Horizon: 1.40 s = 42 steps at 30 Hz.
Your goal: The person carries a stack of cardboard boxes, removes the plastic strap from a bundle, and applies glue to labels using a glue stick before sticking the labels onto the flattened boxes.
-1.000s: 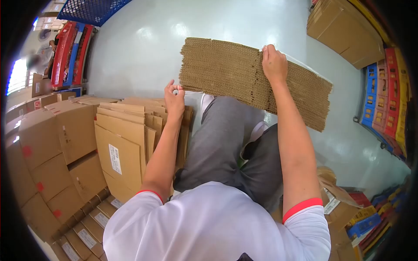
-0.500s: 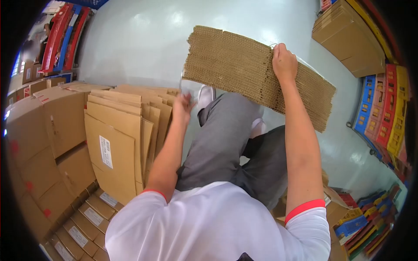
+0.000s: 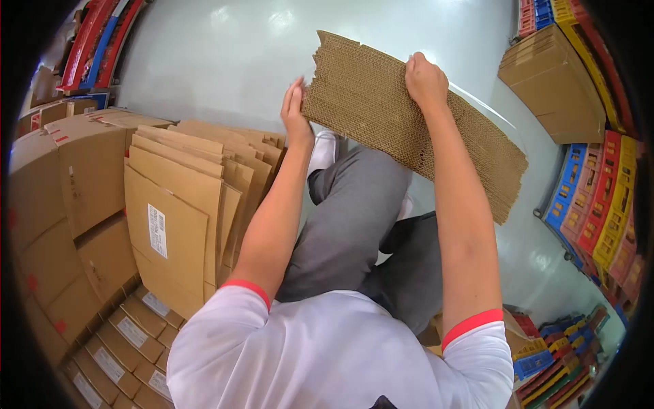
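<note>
A long bundle of brown corrugated cardboard strips (image 3: 368,92) is held out over my legs, slanting down to the right. My right hand (image 3: 427,80) is closed on its upper edge near the middle. At the bundle's left end, my left hand (image 3: 296,116) touches or lies right beside the lower corner, its fingers extended upward. A thin white band (image 3: 484,105) runs along the upper right edge of the bundle.
Flattened cardboard sheets (image 3: 167,225) lean beside stacked cartons (image 3: 95,174) on the left. Labelled boxes (image 3: 109,361) lie at the lower left. A cardboard stack (image 3: 555,85) and coloured crates (image 3: 589,204) stand at the right. Red and blue crates (image 3: 99,44) are at the upper left.
My left hand has let go of the white band and moved up to the bundle's left end. The bundle has shifted right and tilted more, with my right hand still on it.
</note>
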Tool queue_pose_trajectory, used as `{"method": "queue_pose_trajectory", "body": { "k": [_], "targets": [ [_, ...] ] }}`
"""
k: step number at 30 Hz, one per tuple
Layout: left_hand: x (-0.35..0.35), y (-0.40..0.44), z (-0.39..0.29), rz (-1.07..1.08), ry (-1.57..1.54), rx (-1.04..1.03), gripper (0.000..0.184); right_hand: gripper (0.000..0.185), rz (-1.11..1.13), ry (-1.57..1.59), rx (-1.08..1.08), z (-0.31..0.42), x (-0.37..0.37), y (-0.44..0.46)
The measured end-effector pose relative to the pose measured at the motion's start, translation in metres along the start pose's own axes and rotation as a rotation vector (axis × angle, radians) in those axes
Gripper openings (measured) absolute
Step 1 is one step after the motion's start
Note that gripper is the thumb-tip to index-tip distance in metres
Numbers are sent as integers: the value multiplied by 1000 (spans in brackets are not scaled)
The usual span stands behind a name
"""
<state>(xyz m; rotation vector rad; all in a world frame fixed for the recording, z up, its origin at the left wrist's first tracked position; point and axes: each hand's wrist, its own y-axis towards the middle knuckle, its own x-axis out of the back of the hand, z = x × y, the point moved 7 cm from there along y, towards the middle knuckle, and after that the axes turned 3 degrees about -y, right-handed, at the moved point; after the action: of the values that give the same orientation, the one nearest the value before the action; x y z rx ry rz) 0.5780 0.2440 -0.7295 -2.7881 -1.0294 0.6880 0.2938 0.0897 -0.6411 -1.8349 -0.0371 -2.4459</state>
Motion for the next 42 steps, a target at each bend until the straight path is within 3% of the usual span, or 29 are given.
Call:
{"method": "queue_pose_trajectory", "body": {
  "k": [4,9,12,14,17,22,23,26,27,29,32,34,38,39,41,42],
  "targets": [
    [-59,11,-8,44,-10,-9,47,37,66,38,-52,-6,10,15],
    [-72,-21,3,-25,91,61,50,38,96,3,-70,-28,13,8],
    [-85,-21,4,-34,118,41,43,50,157,3,-104,-41,13,9],
    [-92,-21,9,-43,176,8,39,69,212,-46,-63,-39,4,12],
    [-91,-25,18,-144,36,57,30,85,365,-20,-111,-30,7,22],
    [-99,-38,33,-122,105,66,23,90,405,9,-114,-35,7,28],
    [-97,-36,32,-123,99,62,23,91,479,8,-131,-36,8,24],
    [-76,-24,13,-140,-108,198,15,86,419,28,-140,-40,12,15],
    [-55,-11,-1,-165,-97,207,13,86,413,29,-140,-42,13,17],
    [30,58,9,-144,-469,286,12,81,345,44,-128,-46,16,11],
    [36,75,-31,65,-545,252,15,78,261,20,-103,-46,22,10],
    [70,95,-33,-463,-407,123,19,76,245,55,-98,-48,40,14],
    [33,166,-68,-505,-103,-234,28,69,244,52,-118,-58,57,-2],
    [47,181,-65,-513,-106,-227,28,67,249,61,-136,-61,57,-10],
    [14,210,-89,-123,1586,-847,26,66,198,83,-140,-65,65,-15],
    [9,211,-97,29,1653,-873,25,64,155,109,-146,-70,69,-18]
  ]
}}
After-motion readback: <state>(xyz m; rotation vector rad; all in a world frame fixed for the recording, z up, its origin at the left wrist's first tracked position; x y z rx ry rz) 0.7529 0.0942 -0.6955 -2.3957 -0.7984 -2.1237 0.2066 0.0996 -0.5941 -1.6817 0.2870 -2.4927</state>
